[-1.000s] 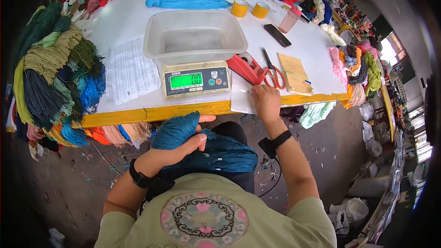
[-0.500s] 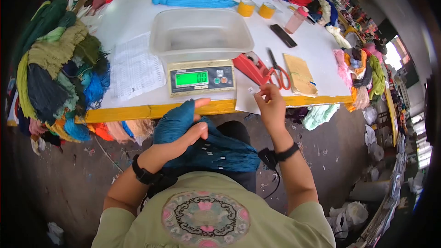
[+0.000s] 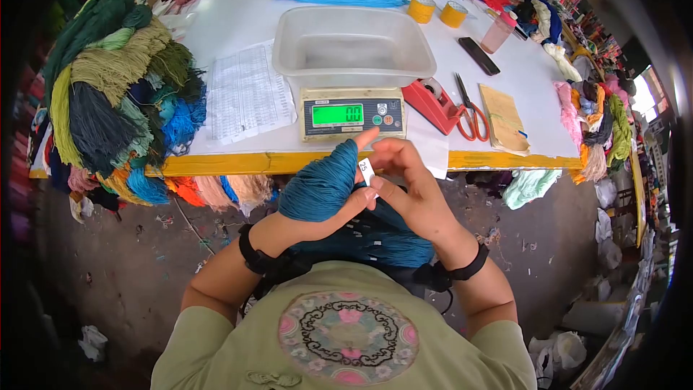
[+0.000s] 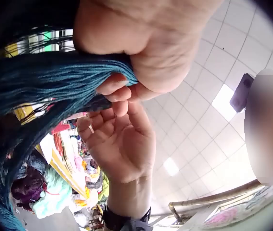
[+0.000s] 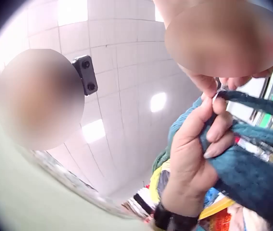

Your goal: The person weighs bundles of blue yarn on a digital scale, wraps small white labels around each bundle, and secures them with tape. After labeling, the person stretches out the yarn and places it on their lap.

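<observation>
A teal yarn skein (image 3: 317, 186) is looped over my left hand (image 3: 333, 222), whose fingers curl round it; its strands (image 4: 45, 84) hang down in the left wrist view. A small white label (image 3: 366, 171) marked 25 is pinched between the thumb and fingers of my right hand (image 3: 413, 191), right against the left fingertips. The right wrist view has both hands meeting at a white bit of the label (image 5: 216, 96), with the left hand (image 5: 194, 144) round the yarn. More teal yarn (image 3: 368, 238) lies over the lap.
On the table (image 3: 238, 166) stand a scale (image 3: 352, 113) reading 0.0, a plastic tub (image 3: 354, 43), a red tape dispenser (image 3: 435, 107), scissors (image 3: 473, 110), a notebook (image 3: 505, 119) and a phone (image 3: 478, 55). Yarn heaps (image 3: 115, 79) hang at the left edge.
My right hand has come from the white paper at the table edge to my left hand, bringing a label. The head view has shifted, so the table sits farther right.
</observation>
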{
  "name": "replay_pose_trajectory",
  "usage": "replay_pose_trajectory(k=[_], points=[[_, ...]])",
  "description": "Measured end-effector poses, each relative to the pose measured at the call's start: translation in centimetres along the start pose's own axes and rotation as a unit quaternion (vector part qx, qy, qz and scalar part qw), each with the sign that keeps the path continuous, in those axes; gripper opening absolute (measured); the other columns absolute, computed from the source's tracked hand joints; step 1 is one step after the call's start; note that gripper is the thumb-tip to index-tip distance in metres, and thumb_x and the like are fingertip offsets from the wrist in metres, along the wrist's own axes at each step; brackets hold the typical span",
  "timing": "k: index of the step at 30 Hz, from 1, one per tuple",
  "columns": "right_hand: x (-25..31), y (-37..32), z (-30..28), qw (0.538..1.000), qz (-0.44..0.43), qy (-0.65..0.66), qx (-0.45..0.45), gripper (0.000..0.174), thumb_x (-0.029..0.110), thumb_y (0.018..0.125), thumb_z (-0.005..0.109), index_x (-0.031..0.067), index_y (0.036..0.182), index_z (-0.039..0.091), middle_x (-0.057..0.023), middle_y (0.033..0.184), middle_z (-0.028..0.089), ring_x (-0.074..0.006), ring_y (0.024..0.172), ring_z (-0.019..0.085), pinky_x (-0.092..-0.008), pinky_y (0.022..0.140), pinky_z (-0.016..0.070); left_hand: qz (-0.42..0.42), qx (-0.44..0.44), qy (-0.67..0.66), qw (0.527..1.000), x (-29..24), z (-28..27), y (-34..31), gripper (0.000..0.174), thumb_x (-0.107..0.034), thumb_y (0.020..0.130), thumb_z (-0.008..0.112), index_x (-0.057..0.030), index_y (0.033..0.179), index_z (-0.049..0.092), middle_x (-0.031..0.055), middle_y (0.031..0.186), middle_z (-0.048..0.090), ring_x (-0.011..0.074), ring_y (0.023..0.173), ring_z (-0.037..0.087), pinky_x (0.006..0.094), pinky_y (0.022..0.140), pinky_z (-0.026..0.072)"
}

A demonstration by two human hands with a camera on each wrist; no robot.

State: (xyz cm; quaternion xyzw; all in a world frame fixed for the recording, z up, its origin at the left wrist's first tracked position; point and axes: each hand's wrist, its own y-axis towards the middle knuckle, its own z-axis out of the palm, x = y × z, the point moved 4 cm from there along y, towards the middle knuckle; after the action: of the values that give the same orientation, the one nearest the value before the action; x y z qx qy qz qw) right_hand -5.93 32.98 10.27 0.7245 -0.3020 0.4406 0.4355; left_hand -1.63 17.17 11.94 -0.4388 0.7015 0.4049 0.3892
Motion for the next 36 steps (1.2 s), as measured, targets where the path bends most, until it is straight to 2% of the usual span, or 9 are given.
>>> replay_pose_trajectory(k=[2, 7, 14, 17, 18, 19, 20, 28, 36], points=[[0.3, -0.1, 0.9, 0.962, 0.161, 0.185, 0.123, 0.035, 0.006, 0.094, 0.062, 0.0045, 0.126, 0.048, -0.0018, 0.08, 0.061, -0.01, 0.07, 0.059, -0.0231, 0.07, 0.0446, -0.011, 0.024, 0.004, 1.0, -0.2, -0.1, -0.2, 0.069, -0.006, 0.09, 0.062, -0.006, 0.152, 0.029, 0.0093, 0.085, 0.067, 0.0219, 0.074, 0.066, 0.034, 0.071, 0.0516], [1.7, 0.2, 0.1, 0.987, 0.119, 0.039, 0.105, 0.037, 0.008, 0.093, 0.063, 0.0053, 0.127, 0.047, 0.0003, 0.07, 0.059, -0.0073, 0.068, 0.057, -0.0219, 0.064, 0.0411, 0.163, -0.13, 0.158, 0.965, 0.2, 0.1, -0.6, 0.044, 0.0, 0.087, 0.066, -0.0075, 0.129, 0.054, 0.0079, 0.078, 0.068, 0.0232, 0.072, 0.069, 0.0348, 0.065, 0.0518], [1.8, 0.1, -0.7, 0.996, 0.026, -0.015, 0.089, 0.03, 0.002, 0.088, 0.066, 0.0063, 0.116, 0.054, -0.0028, 0.077, 0.063, -0.007, 0.067, 0.056, -0.0227, 0.056, 0.0394, 0.106, -0.079, 0.181, 0.975, -0.4, -0.8, 0.1, 0.007, -0.012, 0.09, 0.065, -0.0075, 0.095, 0.063, 0.0084, 0.078, 0.068, 0.0258, 0.067, 0.068, 0.0353, 0.059, 0.0499], [1.6, 0.0, -1.2, 0.982, 0.007, -0.009, 0.19, 0.02, 0.0, 0.087, 0.065, 0.0061, 0.105, 0.057, -0.0039, 0.085, 0.066, -0.0072, 0.07, 0.059, -0.0226, 0.056, 0.0405, 0.027, 0.069, 0.109, 0.991, 0.6, -0.5, 0.0, 0.016, -0.023, 0.096, 0.06, -0.0079, 0.092, 0.063, 0.0053, 0.073, 0.065, 0.0173, 0.054, 0.059, 0.0296, 0.05, 0.043], [1.7, 0.1, -1.4, 0.979, -0.016, -0.027, 0.203, 0.017, 0.0, 0.086, 0.068, 0.0062, 0.099, 0.059, -0.0042, 0.091, 0.068, -0.0076, 0.073, 0.06, -0.0211, 0.057, 0.0419, -0.144, 0.117, -0.098, 0.978, 1.6, 0.1, -0.5, 0.018, -0.025, 0.097, 0.057, -0.0085, 0.091, 0.062, 0.0031, 0.071, 0.063, 0.0119, 0.052, 0.052, 0.0264, 0.048, 0.0385], [1.6, 0.1, -1.3, 0.976, -0.017, -0.031, 0.214, 0.017, 0.0, 0.086, 0.068, 0.0062, 0.099, 0.059, -0.0042, 0.091, 0.068, -0.0076, 0.073, 0.06, -0.0211, 0.057, 0.0419, -0.299, 0.158, -0.299, 0.892, 2.0, 1.0, -1.2, 0.021, -0.027, 0.099, 0.055, -0.009, 0.09, 0.062, 0.001, 0.068, 0.06, 0.0066, 0.049, 0.045, 0.0233, 0.046, 0.0341], [1.5, -0.1, -1.3, 0.98, -0.012, -0.009, 0.2, 0.017, 0.0, 0.086, 0.069, 0.0063, 0.098, 0.059, -0.0046, 0.094, 0.068, -0.0077, 0.075, 0.061, -0.0206, 0.059, 0.0435, -0.252, 0.17, -0.3, 0.904, 1.0, 1.1, -1.1, 0.038, -0.039, 0.101, 0.051, -0.0106, 0.075, 0.055, -0.0044, 0.06, 0.042, 0.0037, 0.053, 0.034, 0.0218, 0.049, 0.0281], [0.4, -1.3, -0.5, 0.997, 0.037, 0.064, 0.032, 0.027, 0.0, 0.087, 0.072, 0.0055, 0.106, 0.054, -0.0007, 0.082, 0.068, -0.0035, 0.071, 0.058, -0.0189, 0.06, 0.0446, -0.093, 0.083, -0.141, 0.982, 0.6, 0.4, -0.5, 0.018, -0.018, 0.101, 0.052, -0.0047, 0.099, 0.064, 0.001, 0.06, 0.056, 0.0054, 0.049, 0.047, 0.0236, 0.046, 0.0366], [-0.1, -1.6, -0.5, 0.999, 0.003, -0.026, 0.029, 0.035, 0.0, 0.084, 0.073, 0.0059, 0.113, 0.054, 0.0006, 0.081, 0.065, -0.0029, 0.069, 0.054, -0.0192, 0.06, 0.0423, -0.008, -0.074, 0.036, 0.997, 1.0, 0.4, -0.6, 0.017, -0.014, 0.098, 0.059, -0.0027, 0.111, 0.061, 0.0042, 0.068, 0.063, 0.0098, 0.056, 0.058, 0.0264, 0.055, 0.046]])
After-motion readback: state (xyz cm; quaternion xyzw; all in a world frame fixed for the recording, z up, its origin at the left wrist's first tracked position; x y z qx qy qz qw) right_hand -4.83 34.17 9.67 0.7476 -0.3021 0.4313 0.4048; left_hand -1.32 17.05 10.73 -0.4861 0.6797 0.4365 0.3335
